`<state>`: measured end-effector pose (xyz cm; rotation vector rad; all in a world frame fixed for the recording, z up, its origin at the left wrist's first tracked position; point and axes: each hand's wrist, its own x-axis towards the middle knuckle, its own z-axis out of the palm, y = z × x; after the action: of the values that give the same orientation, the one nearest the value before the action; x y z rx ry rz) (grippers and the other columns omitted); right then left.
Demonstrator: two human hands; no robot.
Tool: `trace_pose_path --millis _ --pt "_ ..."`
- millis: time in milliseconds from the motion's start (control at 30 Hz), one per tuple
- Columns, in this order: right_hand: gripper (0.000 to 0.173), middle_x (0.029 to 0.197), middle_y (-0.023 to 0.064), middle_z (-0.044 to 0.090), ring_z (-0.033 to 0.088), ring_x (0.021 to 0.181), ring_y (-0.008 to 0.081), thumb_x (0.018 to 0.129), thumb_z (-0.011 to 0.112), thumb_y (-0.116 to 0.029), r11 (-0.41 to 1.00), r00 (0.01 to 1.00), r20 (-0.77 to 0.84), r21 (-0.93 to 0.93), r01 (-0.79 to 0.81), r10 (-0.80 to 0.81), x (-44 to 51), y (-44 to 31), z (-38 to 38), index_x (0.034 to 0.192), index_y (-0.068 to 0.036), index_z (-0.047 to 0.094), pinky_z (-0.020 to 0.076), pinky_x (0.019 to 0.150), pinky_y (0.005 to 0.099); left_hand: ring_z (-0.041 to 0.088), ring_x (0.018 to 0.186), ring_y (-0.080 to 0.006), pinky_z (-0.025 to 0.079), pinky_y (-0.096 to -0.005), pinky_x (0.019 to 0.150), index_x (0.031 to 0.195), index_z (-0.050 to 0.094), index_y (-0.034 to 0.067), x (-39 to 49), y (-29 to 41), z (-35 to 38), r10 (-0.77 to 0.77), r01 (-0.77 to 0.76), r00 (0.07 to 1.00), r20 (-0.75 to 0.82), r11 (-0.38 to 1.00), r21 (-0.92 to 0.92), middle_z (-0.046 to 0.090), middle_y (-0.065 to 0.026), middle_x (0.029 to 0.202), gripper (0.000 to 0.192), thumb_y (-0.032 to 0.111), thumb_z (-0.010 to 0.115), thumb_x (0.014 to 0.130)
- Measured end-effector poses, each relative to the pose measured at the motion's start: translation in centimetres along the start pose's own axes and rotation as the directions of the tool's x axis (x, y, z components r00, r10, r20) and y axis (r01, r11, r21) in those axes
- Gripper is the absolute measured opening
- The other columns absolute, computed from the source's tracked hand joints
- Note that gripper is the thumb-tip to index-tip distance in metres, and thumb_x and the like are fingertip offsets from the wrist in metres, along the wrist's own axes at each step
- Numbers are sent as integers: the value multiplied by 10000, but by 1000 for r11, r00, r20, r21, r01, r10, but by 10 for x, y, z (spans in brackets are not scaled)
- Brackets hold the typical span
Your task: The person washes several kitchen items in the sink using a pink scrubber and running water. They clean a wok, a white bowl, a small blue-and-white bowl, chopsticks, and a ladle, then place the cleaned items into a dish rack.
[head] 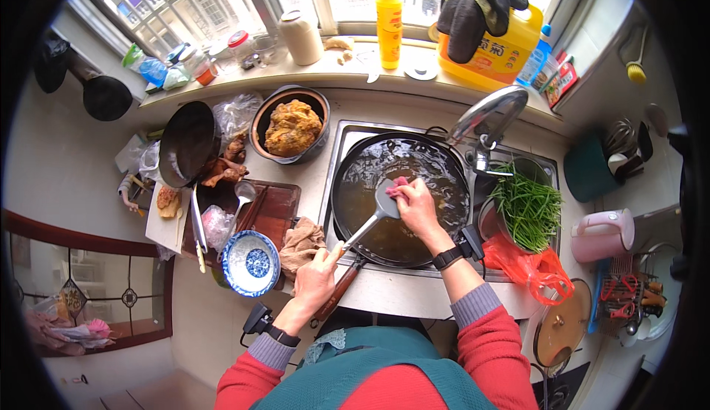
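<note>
My left hand (316, 279) grips the handle of a spatula (368, 225) whose grey blade hangs over a dark wok (336, 210). A pinkish-red cloth or scrubber (397, 187) is pinched in my right hand (420, 208), pressed against the edge of that blade. Murky brownish water (366, 188) with a rippled surface fills the wok, which rests over the steel sink (343, 132). The wok's wooden handle (341, 293) points toward me, below my left hand. Above the wok's right side stands the chrome faucet (481, 152).
Green chives or similar stalks (527, 207) fill a pot at right, beside a red plastic bag (532, 271). A clay pot (256, 132) holds cooked meat. Left lie a blue-white bowl (250, 263), a brown rag (302, 243) and a cutting board (285, 193). A pink kettle (602, 238) stands far right.
</note>
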<state>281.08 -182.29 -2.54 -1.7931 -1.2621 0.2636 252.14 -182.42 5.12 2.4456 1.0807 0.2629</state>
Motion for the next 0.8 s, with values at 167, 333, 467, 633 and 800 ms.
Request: trace_pose_path --millis 167,333,467,633,800 --pt "91 850 159 591 609 776 321 791 680 -101 957 969 -14 -153 -248 249 -2 31 -5 857 -63 730 516 717 417 636 790 -336 506 -427 656 1362 510 175 -16 -10 -1 -97 93 994 -55 993 -66 566 -128 947 553 42 629 838" --pt "123 750 132 555 574 691 283 795 699 -132 975 980 -67 -107 -194 187 -11 46 -8 874 -42 728 476 648 378 571 927 -423 483 -456 785 1438 375 28 -14 -38 2 -236 208 936 -262 970 -128 504 -250 1086 595 -3 518 860" --pt "131 757 133 563 582 708 283 788 704 -125 978 980 -71 -80 -194 188 -10 40 -7 885 -41 730 481 663 377 516 1043 -433 440 -438 905 1416 328 -88 -15 -54 2 -387 351 894 -225 918 -184 472 -305 1140 601 -55 459 830" --pt "117 781 129 581 602 742 289 786 694 -108 977 978 -78 -75 -198 192 -8 38 -10 876 -40 726 494 686 387 510 947 -414 435 -434 853 1425 315 -79 10 -63 13 -355 348 881 -313 934 -80 457 -274 1041 631 -66 481 816" --pt "135 787 138 591 606 743 289 779 702 -115 970 976 -54 -111 -215 210 -12 44 -19 886 -35 722 497 690 384 474 969 -404 410 -471 848 1268 509 -53 27 -64 20 -287 344 889 -356 932 109 447 -236 1016 516 -96 535 755"
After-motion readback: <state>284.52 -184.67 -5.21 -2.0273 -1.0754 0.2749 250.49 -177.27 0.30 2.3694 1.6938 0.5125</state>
